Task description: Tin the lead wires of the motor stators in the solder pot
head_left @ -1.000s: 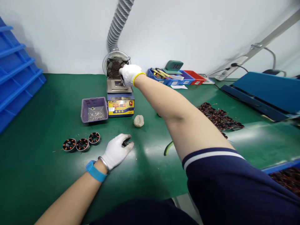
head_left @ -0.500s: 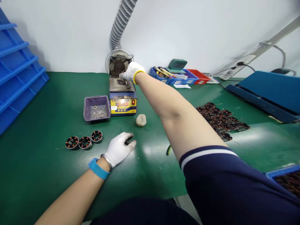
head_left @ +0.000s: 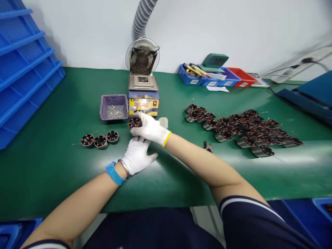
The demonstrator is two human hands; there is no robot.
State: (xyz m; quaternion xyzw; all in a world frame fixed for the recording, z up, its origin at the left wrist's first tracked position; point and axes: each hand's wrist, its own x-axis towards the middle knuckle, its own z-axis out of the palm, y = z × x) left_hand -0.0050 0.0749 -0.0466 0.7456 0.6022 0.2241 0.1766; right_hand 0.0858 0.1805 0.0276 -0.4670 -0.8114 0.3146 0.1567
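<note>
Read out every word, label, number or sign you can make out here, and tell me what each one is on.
"30", apparently, last digit unclear: green digital display.
Lettering, red digits and a white sticker on the yellow panel: too blurred to read.
White labels on the blue bins and red bin: too small to read.

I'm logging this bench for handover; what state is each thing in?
Right hand: holding a wound ring
Left hand: open, thumb spread
Yellow-fronted machine: display lit
Purple bin: open, holding metal bits
Three left rings: lying close together
Right rings: clustered
Leftmost blue bin: holding yellow sticks
Red bin: open
</note>
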